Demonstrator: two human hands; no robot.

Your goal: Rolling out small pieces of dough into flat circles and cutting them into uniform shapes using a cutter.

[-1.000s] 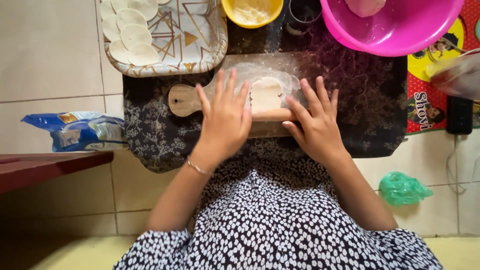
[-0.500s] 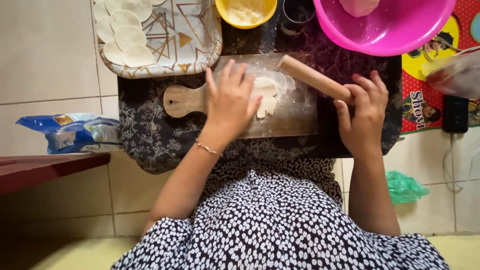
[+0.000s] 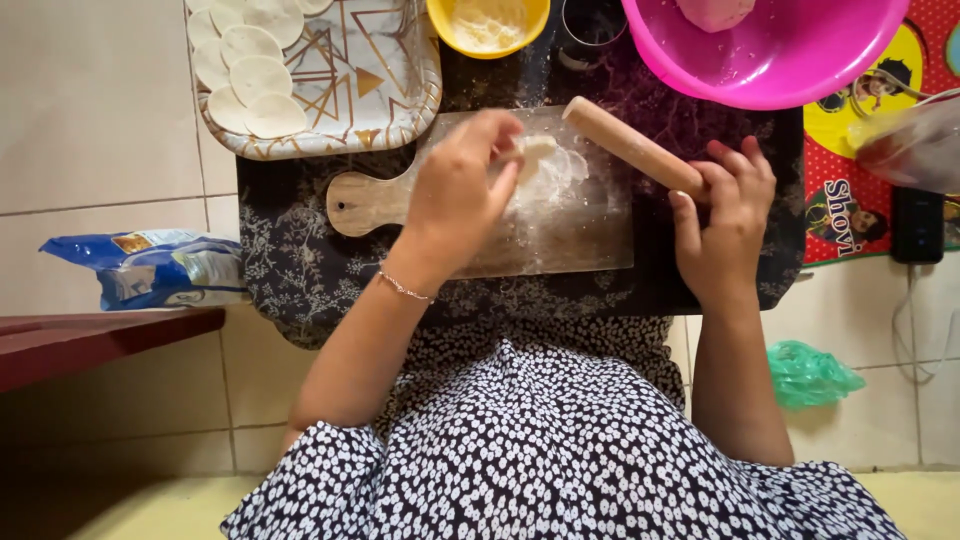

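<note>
Since a moment ago the left hand (image 3: pixel 462 190) has curled, pinching up the dough disc's (image 3: pixel 545 165) edge on the wooden board (image 3: pixel 560 235). The pink bowl (image 3: pixel 780 50) sits far right, a blue package (image 3: pixel 150 268) lies left, and the right hand (image 3: pixel 725 215) grips the rolling pin (image 3: pixel 630 145).

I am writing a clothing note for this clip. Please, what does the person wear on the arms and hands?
Both forearms are bare, with no sleeves reaching them. The left hand has a thin, pale beaded bracelet at the wrist. The right hand shows no jewellery or glove. The dress is dark with small white spots.
</note>
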